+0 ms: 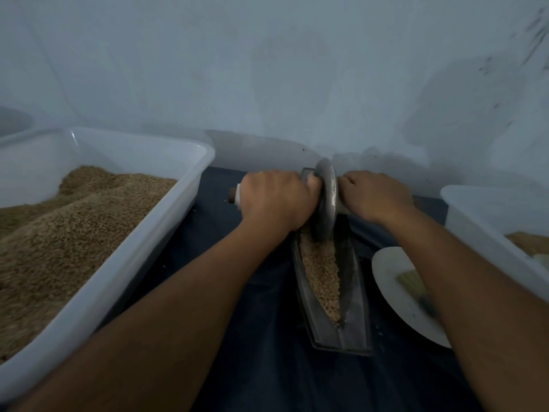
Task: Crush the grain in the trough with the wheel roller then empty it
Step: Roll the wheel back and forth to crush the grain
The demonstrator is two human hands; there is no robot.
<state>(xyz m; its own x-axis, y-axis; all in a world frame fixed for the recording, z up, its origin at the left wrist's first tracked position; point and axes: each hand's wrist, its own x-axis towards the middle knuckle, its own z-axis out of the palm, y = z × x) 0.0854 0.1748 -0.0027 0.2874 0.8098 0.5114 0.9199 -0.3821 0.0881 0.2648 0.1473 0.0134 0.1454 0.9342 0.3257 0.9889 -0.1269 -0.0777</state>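
1. Far out to the left of the fingers sits a big white tub [124,233], heaped with brown grain.
2. Left hand [274,200]: fingers curled tight round the axle handle [233,196], whose wooden end pokes out past the knuckles.
3. Between both hands stands the wheel [325,200], upright on its edge, biting into the grain [322,272] at the far end of the trough [353,292]. It looks like heavy, stiff metal, so grip the axle close on both sides to stop it tipping.
4. Right hand [372,194]: fingers wrapped round the other handle stub.
5. Nearer than the right hand lies a white plate [392,281] carrying a small brush [414,285]; beyond it, another tub [475,221].
6. The trough looks rigid and weighty, its grain loose and quick to spill; to empty it, lift by the rims.
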